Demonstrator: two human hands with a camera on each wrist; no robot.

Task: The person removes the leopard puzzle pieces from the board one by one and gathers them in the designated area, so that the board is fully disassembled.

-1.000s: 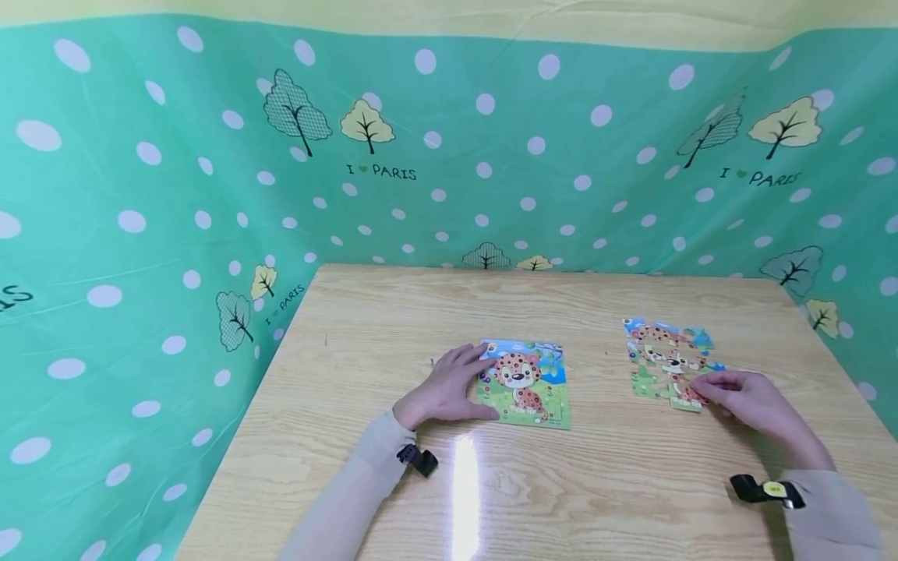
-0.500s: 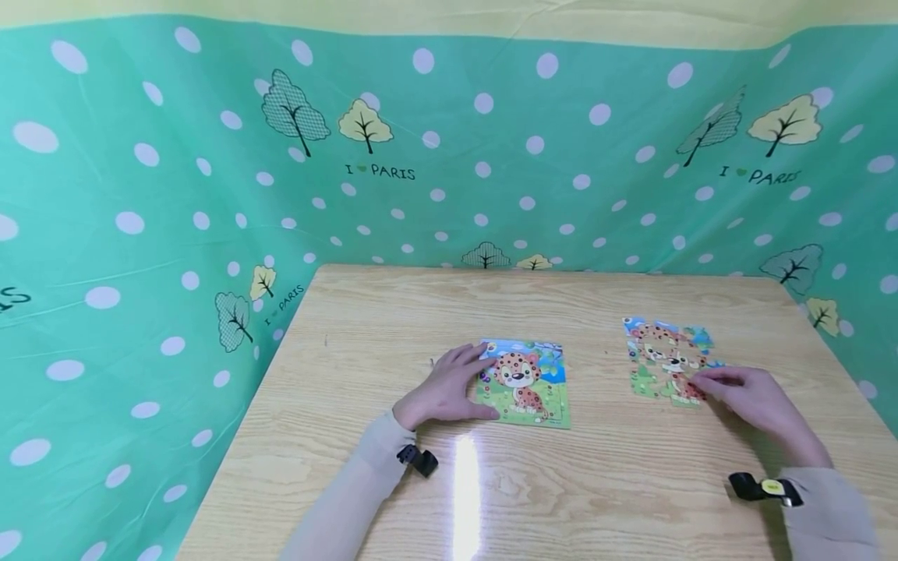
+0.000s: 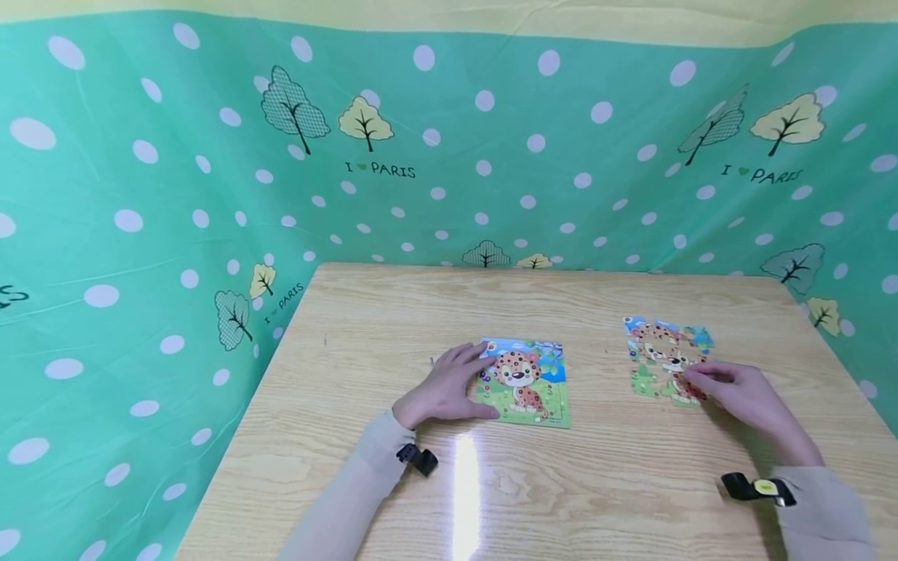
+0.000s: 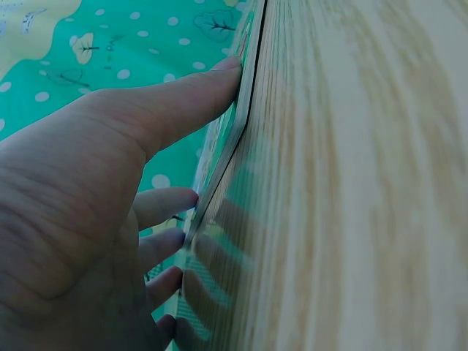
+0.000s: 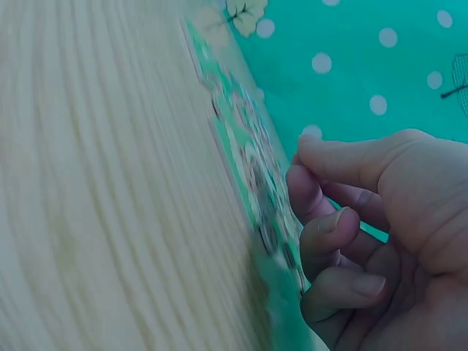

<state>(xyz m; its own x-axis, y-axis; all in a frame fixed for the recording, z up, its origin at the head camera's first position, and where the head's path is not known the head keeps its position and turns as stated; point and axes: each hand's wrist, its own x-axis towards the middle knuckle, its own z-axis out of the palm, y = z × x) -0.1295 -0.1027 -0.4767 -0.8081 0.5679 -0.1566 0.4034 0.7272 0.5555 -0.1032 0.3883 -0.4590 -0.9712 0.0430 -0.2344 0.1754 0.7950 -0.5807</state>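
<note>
My left hand (image 3: 449, 386) rests at the left side of a square puzzle board (image 3: 526, 393) printed with a spotted leopard cub. Its fingers are spread, thumb on the lower left corner, other fingertips along the left edge; the left wrist view has the thumb (image 4: 197, 91) on the thin board. To the right lies a partly joined jigsaw puzzle (image 3: 652, 347) of the same leopard, with gaps between some pieces. Over its lower right part is my right hand (image 3: 744, 397), fingers curled, thumb and index fingertips together right at the pieces (image 5: 241, 146). No piece shows between them.
Both pictures lie flat on a light wooden table (image 3: 379, 319). A green dotted cloth (image 3: 484, 187) hangs behind the table and along its sides. Bright glare (image 3: 465, 491) crosses the tabletop near the front.
The lower right piece has slid up against the rest of the jigsaw puzzle. My right hand has since shifted slightly left over the pieces. My left hand has stayed put on the puzzle board.
</note>
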